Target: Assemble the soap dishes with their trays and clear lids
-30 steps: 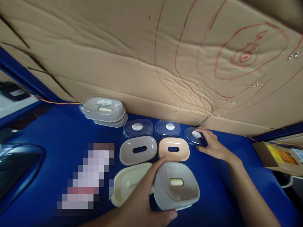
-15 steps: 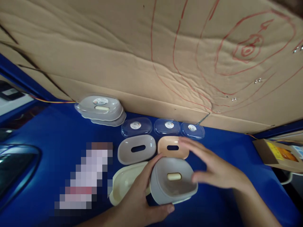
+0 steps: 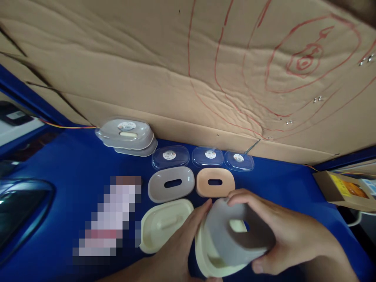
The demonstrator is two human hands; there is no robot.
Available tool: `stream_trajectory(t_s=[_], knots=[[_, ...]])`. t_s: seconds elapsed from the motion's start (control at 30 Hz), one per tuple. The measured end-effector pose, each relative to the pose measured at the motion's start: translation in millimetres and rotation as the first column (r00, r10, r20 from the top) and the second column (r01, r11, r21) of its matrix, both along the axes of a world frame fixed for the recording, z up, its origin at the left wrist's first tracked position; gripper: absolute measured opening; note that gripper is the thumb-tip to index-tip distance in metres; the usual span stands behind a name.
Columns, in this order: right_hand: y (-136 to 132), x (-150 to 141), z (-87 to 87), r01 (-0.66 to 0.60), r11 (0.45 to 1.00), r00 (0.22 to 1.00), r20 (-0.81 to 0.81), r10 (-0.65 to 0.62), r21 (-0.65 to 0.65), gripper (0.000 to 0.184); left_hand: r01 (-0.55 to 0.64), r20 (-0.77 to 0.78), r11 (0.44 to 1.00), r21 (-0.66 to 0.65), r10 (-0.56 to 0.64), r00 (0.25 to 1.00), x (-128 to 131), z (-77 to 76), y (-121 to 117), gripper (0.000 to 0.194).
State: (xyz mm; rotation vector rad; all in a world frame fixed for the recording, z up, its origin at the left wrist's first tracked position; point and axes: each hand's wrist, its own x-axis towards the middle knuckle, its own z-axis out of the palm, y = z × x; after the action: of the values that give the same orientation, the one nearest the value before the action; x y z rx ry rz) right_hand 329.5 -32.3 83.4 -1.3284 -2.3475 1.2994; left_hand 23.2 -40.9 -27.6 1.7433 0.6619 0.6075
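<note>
Grey container [image 3: 221, 225] now tilts above cream tray [image 3: 201, 250], in right hand [image 3: 282, 231].

Grey slotted dish [image 3: 221, 225] — tilted over a cream dish [image 3: 208, 256].

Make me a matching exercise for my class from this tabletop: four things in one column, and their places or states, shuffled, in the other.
Things
1. Peach dish
2. Clear lids
3. Deep grey tub
4. Covered grey stack

Places or states
A. Held tilted by the right hand
B. At the back left, near the cardboard wall
C. Just right of the shallow grey dish
D. Three in a row, behind the peach dish and the shallow grey dish

Right pairs
1-C
2-D
3-A
4-B
</note>
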Motion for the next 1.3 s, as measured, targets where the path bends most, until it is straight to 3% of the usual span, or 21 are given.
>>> stream_trajectory(t_s=[0.13,0.23,0.33,0.47,0.63,0.7,0.8,0.87,0.97,1.07,1.13,1.23,1.3], knots=[[-1,46,-3.5,0.198,0.971,0.958,0.182,-0.22,0.13,0.092,0.038,-0.07,0.997,0.062,-0.033,0.997,-3,2.0,3,0.127],[8,68,-23.6,0.303,0.928,0.856,0.365,-0.366,0.219,0.079,0.113,-0.023,0.985,0.133,-0.111,0.994,-2,2.8,5,0.124],[20,70,-47.7,0.338,0.912,0.787,0.462,-0.409,0.232,0.075,0.178,-0.026,0.971,0.16,-0.176,0.984,0,2.3,7,0.122],[26,65,-63.7,0.294,0.925,0.798,0.471,-0.377,0.243,0.087,0.202,-0.051,0.969,0.145,-0.196,0.979,-1,2.4,8,0.12],[8,49,-41.8,0.216,0.921,0.874,0.356,-0.33,0.323,0.087,0.175,-0.051,0.973,0.149,-0.169,0.984,-3,2.7,8,0.122],[-5,29,-29.2,0.162,0.949,0.931,0.278,-0.237,0.269,0.091,0.158,-0.042,0.975,0.156,-0.153,0.987,-3,1.1,8,0.122],[-21,-10,-20.2,-0.026,0.996,0.989,0.149,0.014,0.082,0.118,0.123,0.012,0.978,0.171,-0.127,0.992,-1,-1.5,8,0.12],[-25,-32,-20.3,-0.072,0.996,0.992,0.104,0.067,0.044,0.122,0.08,0.046,0.983,0.168,-0.089,0.995,2,-2.0,8,0.115],[-27,-43,-22.6,-0.037,0.998,0.995,0.095,0.032,0.053,0.121,0.025,0.078,0.987,0.158,-0.038,0.996,5,-1.2,7,0.107],[-39,-21,-28.7,0.049,0.994,0.984,0.167,-0.065,0.099,0.12,0.051,0.011,0.975,0.218,-0.054,0.998,4,0.5,6,0.108],[-56,6,-39.4,0.158,0.967,0.947,0.248,-0.206,0.201,0.116,0.078,-0.077,0.945,0.319,-0.056,0.995,2,2.7,7,0.102],[-89,52,-65.8,0.332,0.866,0.831,0.319,-0.456,0.374,0.112,0.121,-0.164,0.842,0.526,-0.04,0.986,3,6.9,10,0.069],[-109,76,-85.0,0.35,0.838,0.768,0.384,-0.513,0.419,0.107,0.156,-0.19,0.741,0.653,-0.039,0.981,6,7.8,13,0.045]])
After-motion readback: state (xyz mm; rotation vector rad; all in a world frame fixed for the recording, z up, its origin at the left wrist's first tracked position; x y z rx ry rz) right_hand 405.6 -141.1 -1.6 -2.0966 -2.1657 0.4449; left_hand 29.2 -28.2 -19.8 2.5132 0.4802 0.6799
